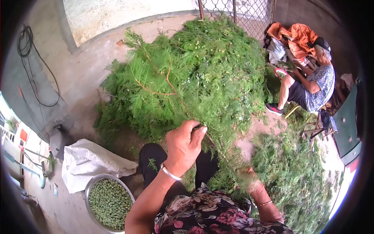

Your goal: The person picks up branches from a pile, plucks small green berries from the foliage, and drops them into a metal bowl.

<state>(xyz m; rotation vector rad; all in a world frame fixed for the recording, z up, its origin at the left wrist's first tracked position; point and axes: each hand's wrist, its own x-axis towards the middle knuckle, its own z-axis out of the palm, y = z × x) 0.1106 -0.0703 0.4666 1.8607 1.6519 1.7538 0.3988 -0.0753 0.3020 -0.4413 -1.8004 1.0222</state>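
Observation:
My left hand (183,146), with a silver bangle at the wrist, is closed in a pinch on the brown stem of a leafy evergreen branch (173,93). The branch reaches up and away over a big pile of cut evergreen branches (218,66). Lower and to the right, my right hand (249,180) is smeared by motion among green sprigs; its fingers cannot be made out. A metal basin (88,199) full of small round green cones or berries (111,204) stands at lower left.
A white sack (95,162) lies beside the basin. More loose greenery (292,175) covers the floor at right. Another person (319,84) sits on a low stool at upper right, holding a red-rimmed container (280,73). Orange sacks (300,37) are heaped behind. A black cable (39,70) hangs at left.

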